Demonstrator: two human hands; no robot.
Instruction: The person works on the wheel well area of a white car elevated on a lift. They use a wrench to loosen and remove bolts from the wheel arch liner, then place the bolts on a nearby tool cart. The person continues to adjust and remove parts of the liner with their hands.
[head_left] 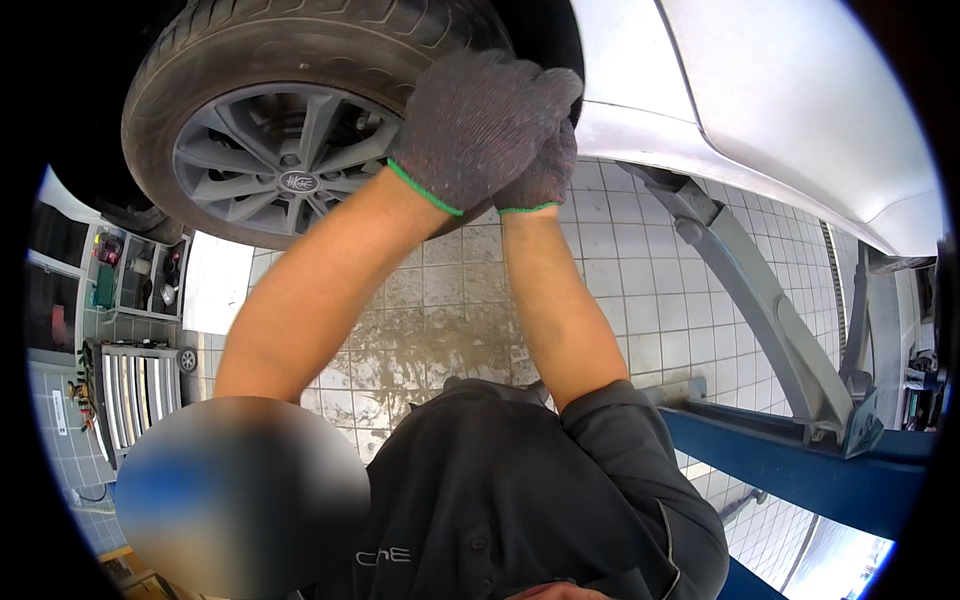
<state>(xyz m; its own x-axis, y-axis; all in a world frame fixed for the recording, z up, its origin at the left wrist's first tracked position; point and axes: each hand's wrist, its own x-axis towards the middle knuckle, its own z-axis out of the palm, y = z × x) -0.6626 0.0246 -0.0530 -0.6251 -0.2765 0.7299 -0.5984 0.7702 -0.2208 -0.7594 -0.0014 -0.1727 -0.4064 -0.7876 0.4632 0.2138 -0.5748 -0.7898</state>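
My left hand (473, 130) and my right hand (540, 178), both in dark knit gloves with green cuffs, are close together at the right side of a black tire (190, 70) on a grey multi-spoke alloy wheel (235, 135). The left overlaps the right, and both sets of fingers look curled; what lies within them is hidden. Just right of my hands is the white car body (730, 110), with the dark wheel arch behind them.
A grey lift arm (750, 310) runs down to a blue beam (800, 465) at right. Below the wheel is a stained tiled floor (430, 320). At left stand a tool cart (135, 400) and shelving (110, 270). A blurred patch covers the lower left.
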